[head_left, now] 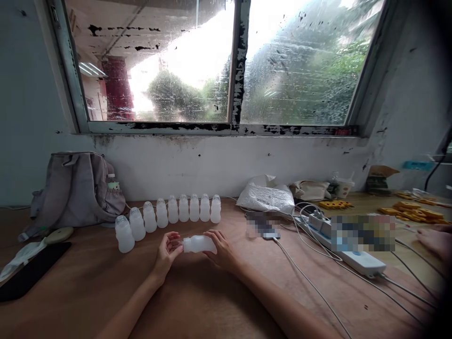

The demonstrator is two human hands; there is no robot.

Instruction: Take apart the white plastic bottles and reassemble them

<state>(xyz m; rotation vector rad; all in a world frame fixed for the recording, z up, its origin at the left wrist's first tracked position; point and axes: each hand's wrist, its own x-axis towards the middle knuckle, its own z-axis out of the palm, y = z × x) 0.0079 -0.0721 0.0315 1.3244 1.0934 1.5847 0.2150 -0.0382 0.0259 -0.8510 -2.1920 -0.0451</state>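
Note:
A frosted white plastic bottle (199, 244) lies sideways above the table, its neck pointing left. My right hand (221, 247) is closed around its base end. At the neck end, the curled fingers of my left hand (168, 249) pinch what looks like a clear cap (179, 244), partly hidden by the fingers. Behind my hands, several similar frosted bottles (161, 214) with clear caps stand upright in a curved row.
A grey backpack (77, 188) leans by the wall at left, near a black flat object (35, 273). A silvery package (266, 195), a phone on a cable (300, 278) and a white power strip (363, 263) lie to the right. Yellow parts (411, 212) and another person's hand (434, 239) are farther right.

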